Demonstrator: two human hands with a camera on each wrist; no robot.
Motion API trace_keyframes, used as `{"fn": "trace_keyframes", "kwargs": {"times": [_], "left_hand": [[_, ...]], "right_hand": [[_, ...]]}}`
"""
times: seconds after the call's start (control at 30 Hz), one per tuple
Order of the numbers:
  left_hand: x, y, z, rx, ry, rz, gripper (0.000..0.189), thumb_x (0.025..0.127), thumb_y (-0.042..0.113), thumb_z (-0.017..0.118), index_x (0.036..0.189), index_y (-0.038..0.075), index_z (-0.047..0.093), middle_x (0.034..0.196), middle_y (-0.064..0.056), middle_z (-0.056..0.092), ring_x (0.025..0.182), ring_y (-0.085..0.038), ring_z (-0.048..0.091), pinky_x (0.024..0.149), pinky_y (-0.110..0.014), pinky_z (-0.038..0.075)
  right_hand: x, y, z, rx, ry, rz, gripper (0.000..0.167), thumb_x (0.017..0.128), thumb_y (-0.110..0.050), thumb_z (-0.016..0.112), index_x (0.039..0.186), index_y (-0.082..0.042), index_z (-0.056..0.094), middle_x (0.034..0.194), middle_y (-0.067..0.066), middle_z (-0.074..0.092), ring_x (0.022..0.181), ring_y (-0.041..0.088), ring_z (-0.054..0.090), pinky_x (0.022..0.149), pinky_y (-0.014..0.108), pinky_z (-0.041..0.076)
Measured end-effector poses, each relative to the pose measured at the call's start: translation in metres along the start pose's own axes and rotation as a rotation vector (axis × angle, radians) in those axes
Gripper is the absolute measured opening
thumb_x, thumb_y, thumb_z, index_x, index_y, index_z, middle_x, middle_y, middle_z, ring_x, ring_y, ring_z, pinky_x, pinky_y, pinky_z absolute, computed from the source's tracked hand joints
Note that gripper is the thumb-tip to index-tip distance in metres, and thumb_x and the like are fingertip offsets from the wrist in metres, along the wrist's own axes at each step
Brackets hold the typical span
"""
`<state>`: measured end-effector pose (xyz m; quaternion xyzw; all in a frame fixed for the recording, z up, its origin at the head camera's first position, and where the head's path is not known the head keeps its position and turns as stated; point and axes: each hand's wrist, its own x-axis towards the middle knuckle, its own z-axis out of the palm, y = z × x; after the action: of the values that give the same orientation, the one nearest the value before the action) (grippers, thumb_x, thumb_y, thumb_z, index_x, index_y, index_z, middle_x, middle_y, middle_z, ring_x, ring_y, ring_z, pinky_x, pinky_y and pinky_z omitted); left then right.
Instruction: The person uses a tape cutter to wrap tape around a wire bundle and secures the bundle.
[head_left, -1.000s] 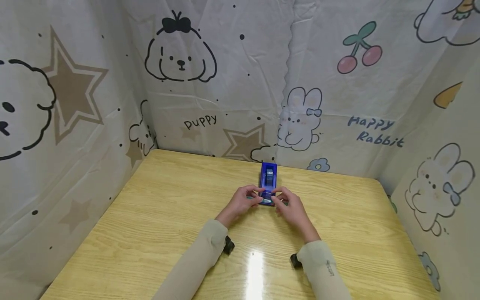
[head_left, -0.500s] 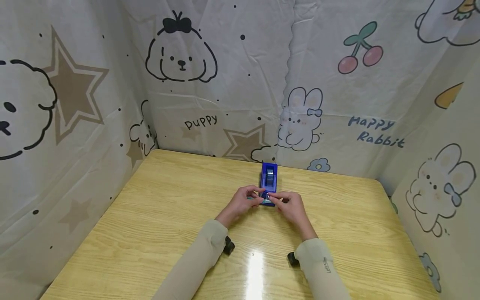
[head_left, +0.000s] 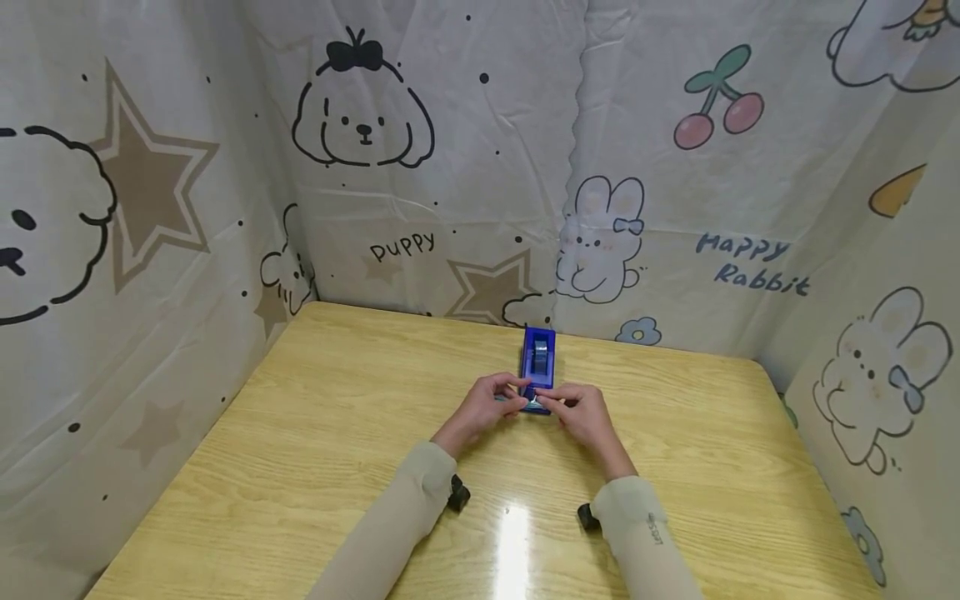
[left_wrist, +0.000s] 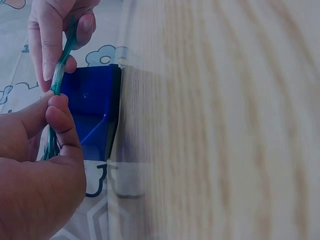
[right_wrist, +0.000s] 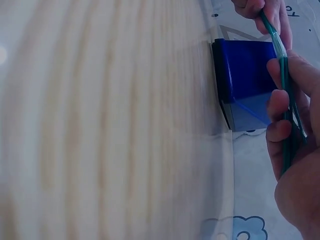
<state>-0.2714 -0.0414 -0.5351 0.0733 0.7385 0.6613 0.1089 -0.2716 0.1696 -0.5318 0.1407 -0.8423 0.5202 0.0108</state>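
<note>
A blue tape dispenser (head_left: 547, 379) with a tape roll (head_left: 540, 357) in it stands upright at the table's far edge. In front of it, my left hand (head_left: 482, 406) and right hand (head_left: 587, 414) almost meet. Between them runs a thin green bundle of strands (left_wrist: 69, 45) with a clear, shiny band, apparently tape (left_wrist: 58, 75), around its middle. The left thumb and fingers pinch it on one side of the band. My right fingers hold the bundle at the band's other side, and its green strands (right_wrist: 285, 75) run along that palm. What the strands are is unclear.
A wood-grain table (head_left: 337, 400) lies under both hands. Printed fabric curtains (head_left: 450, 167) stand close behind it and along both sides. A small black device (head_left: 457, 493) sits at the left cuff, another black device (head_left: 588, 517) at the right.
My right hand has shifted slightly left, its thumb and index finger coming together near the left fingertips at the band. The left hand and the dispenser stay where they were.
</note>
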Motion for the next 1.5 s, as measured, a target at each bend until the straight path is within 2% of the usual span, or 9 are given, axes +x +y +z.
{"fn": "trace_keyframes", "kwargs": {"times": [0.1,0.27,0.57,0.77,0.97,1.17,1.37,1.5], "left_hand": [[0.0005,0.0000,-0.0003,-0.005,0.004,-0.005,0.031,0.097,0.003,0.070,0.128,0.009,0.072,0.097,-0.013,0.072,0.079,-0.017,0.063,0.079,-0.035,0.063],[0.0022,-0.0009,-0.0009,-0.004,0.014,-0.013,0.030,0.098,0.005,0.070,0.127,0.011,0.073,0.098,-0.014,0.071,0.082,-0.022,0.064,0.081,-0.038,0.063],[0.0008,0.0001,0.0003,-0.014,0.007,-0.019,0.032,0.096,0.004,0.072,0.127,0.010,0.073,0.099,-0.014,0.071,0.080,-0.015,0.063,0.081,-0.038,0.063],[0.0012,0.0012,-0.0001,-0.032,0.004,-0.028,0.031,0.096,0.004,0.072,0.126,0.010,0.073,0.099,-0.013,0.070,0.082,-0.015,0.064,0.083,-0.040,0.063],[0.0015,0.0004,-0.0001,-0.032,0.000,-0.031,0.031,0.096,0.003,0.071,0.127,0.009,0.073,0.096,-0.010,0.070,0.078,-0.013,0.062,0.079,-0.035,0.062],[0.0023,0.0000,0.0010,-0.032,-0.009,-0.023,0.033,0.097,0.003,0.071,0.129,0.008,0.072,0.093,-0.006,0.071,0.078,-0.012,0.061,0.077,-0.032,0.061],[0.0012,0.0010,0.0006,-0.028,0.000,-0.037,0.032,0.097,0.003,0.071,0.128,0.009,0.072,0.093,-0.007,0.070,0.079,-0.013,0.062,0.079,-0.033,0.062],[0.0005,0.0017,0.0001,-0.030,0.004,-0.033,0.032,0.097,0.003,0.071,0.128,0.009,0.072,0.095,-0.010,0.071,0.078,-0.013,0.061,0.078,-0.033,0.061]], "right_hand": [[0.0010,-0.0012,-0.0007,-0.011,-0.004,0.014,0.015,0.095,-0.015,0.076,0.108,-0.011,0.083,0.083,0.010,0.075,0.053,0.013,0.050,0.047,0.022,0.039],[0.0038,-0.0028,-0.0010,-0.059,0.008,0.021,0.013,0.094,-0.016,0.077,0.105,-0.015,0.084,0.095,0.008,0.080,0.069,0.015,0.052,0.057,0.023,0.039],[0.0038,-0.0025,0.0001,-0.066,-0.005,0.087,0.012,0.094,-0.012,0.077,0.104,-0.013,0.084,0.107,0.010,0.080,0.089,0.015,0.066,0.067,0.023,0.048],[0.0050,-0.0028,0.0001,-0.057,-0.014,0.116,0.012,0.095,-0.012,0.076,0.105,-0.012,0.084,0.105,0.010,0.080,0.086,0.016,0.066,0.066,0.023,0.048],[0.0050,-0.0035,0.0001,-0.046,-0.022,0.145,0.012,0.095,-0.013,0.076,0.104,-0.012,0.084,0.096,0.008,0.080,0.079,0.019,0.061,0.059,0.023,0.039],[0.0054,-0.0037,-0.0020,-0.030,-0.030,0.172,0.013,0.096,-0.014,0.075,0.106,-0.012,0.084,0.095,0.008,0.080,0.078,0.017,0.061,0.057,0.022,0.040],[0.0058,-0.0031,-0.0023,-0.044,-0.052,0.184,0.014,0.097,-0.018,0.075,0.108,-0.014,0.083,0.091,0.006,0.079,0.075,0.016,0.060,0.058,0.022,0.043],[0.0070,-0.0031,-0.0025,-0.049,-0.063,0.196,0.015,0.097,-0.019,0.075,0.109,-0.016,0.083,0.088,0.006,0.078,0.070,0.016,0.059,0.053,0.022,0.038]]}}
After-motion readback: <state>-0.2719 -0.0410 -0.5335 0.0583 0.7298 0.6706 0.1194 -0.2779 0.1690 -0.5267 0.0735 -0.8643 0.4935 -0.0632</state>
